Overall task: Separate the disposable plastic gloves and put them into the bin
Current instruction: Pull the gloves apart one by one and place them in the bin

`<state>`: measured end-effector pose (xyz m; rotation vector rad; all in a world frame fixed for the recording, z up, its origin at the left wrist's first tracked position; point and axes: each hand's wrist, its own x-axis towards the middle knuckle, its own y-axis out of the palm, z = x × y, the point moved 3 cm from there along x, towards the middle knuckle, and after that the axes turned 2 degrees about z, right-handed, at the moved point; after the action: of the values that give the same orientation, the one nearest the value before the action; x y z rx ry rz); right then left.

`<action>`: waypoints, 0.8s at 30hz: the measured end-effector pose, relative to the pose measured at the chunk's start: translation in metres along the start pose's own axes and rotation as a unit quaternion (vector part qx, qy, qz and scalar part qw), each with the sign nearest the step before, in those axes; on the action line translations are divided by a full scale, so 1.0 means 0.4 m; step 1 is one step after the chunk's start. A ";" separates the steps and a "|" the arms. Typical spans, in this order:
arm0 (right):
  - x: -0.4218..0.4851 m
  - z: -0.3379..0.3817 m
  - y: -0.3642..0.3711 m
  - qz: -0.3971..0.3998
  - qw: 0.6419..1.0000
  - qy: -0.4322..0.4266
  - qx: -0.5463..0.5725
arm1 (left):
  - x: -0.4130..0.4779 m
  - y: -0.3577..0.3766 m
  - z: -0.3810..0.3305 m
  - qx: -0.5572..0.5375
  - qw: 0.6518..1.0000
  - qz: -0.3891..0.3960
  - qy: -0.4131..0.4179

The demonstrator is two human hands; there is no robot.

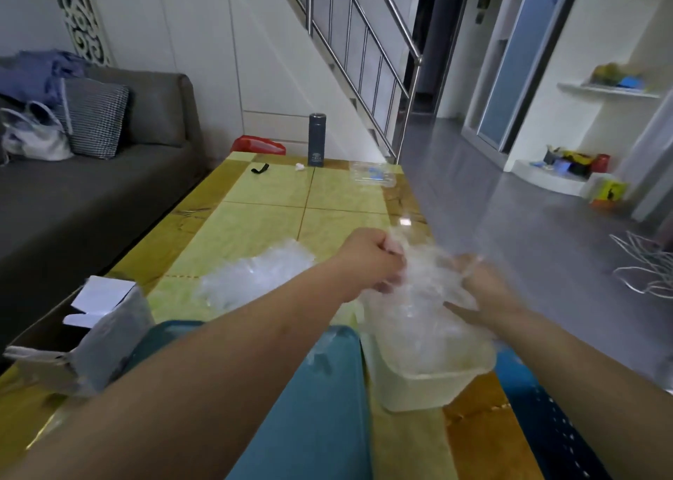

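Note:
A clear plastic glove (424, 272) is stretched between both hands above a translucent whitish bin (429, 385) at the table's right edge. My left hand (368, 261) pinches the glove's upper left part with closed fingers. My right hand (488, 290) grips its right side, partly veiled by the film. More crumpled clear gloves fill the bin under the hands. A loose pile of clear gloves (255, 275) lies on the yellow-green table (276, 195) to the left of my left hand.
A teal tray (320, 406) lies at the near edge under my left forearm, with an open grey cardboard box (105, 330) to its left. At the far end stand a dark flask (317, 139), a clear container (371, 175) and a black strap (260, 168). A grey sofa flanks the left.

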<state>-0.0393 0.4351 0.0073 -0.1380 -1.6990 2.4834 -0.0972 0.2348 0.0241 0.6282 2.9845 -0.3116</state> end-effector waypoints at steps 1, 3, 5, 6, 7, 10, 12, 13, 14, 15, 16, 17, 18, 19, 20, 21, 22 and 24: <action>-0.004 0.005 -0.014 0.013 1.000 -0.009 -0.015 | 0.017 0.012 0.018 0.044 0.999 -0.011 0.014; -0.019 -0.005 -0.037 0.024 1.000 -0.016 0.005 | 0.039 0.025 0.045 0.114 0.992 -0.045 0.025; -0.027 -0.021 -0.062 0.011 1.000 -0.026 -0.005 | 0.055 0.035 0.063 0.181 0.980 -0.081 0.029; -0.030 -0.030 -0.071 0.001 1.000 -0.018 -0.007 | 0.061 0.045 0.070 0.214 0.973 -0.087 0.028; -0.032 -0.023 -0.082 -0.021 1.000 -0.009 -0.001 | 0.069 0.054 0.074 0.246 0.965 -0.087 0.029; -0.050 0.033 -0.093 -0.059 0.994 -0.034 0.088 | 0.087 0.084 0.072 0.337 0.939 -0.066 0.019; -0.067 0.081 -0.063 0.023 0.985 -0.035 0.169 | 0.093 0.098 0.066 0.395 0.917 -0.052 0.015; -0.081 0.107 -0.046 0.081 0.979 -0.027 0.187 | 0.095 0.103 0.063 0.417 0.908 -0.047 0.013; -0.089 0.125 -0.029 0.140 0.977 -0.019 0.162 | 0.097 0.105 0.060 0.430 0.901 -0.045 0.015; -0.088 0.132 -0.014 0.191 0.975 -0.011 0.109 | 0.099 0.104 0.058 0.429 0.902 -0.044 0.016; -0.085 0.137 0.008 0.230 0.972 -0.012 0.042 | 0.096 0.098 0.061 0.406 0.913 -0.042 0.016; -0.082 0.146 0.027 0.252 0.967 -0.019 -0.019 | 0.093 0.090 0.060 0.369 0.928 -0.041 0.017; -0.075 0.148 0.051 0.260 0.964 -0.022 -0.058 | 0.086 0.080 0.060 0.329 0.943 -0.041 0.024; -0.066 0.152 0.073 0.263 0.962 -0.019 -0.078 | 0.074 0.067 0.059 0.292 0.955 -0.043 0.035; -0.055 0.155 0.094 0.267 0.959 -0.013 -0.096 | 0.061 0.053 0.059 0.263 0.962 -0.051 0.051; -0.043 0.167 0.114 0.273 0.955 -0.011 -0.113 | 0.043 0.031 0.060 0.245 0.964 -0.067 0.073; -0.027 0.170 0.133 0.278 0.952 -0.003 -0.128 | 0.026 0.014 0.061 0.236 0.963 -0.087 0.099; 0.003 0.172 0.172 0.289 0.945 0.016 -0.154 | -0.013 -0.037 0.078 0.227 0.957 -0.121 0.136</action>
<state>-0.0546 0.3474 -0.0319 -0.8133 -2.2842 2.5142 -0.0973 0.2129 -0.0030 0.3519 3.2760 -1.0316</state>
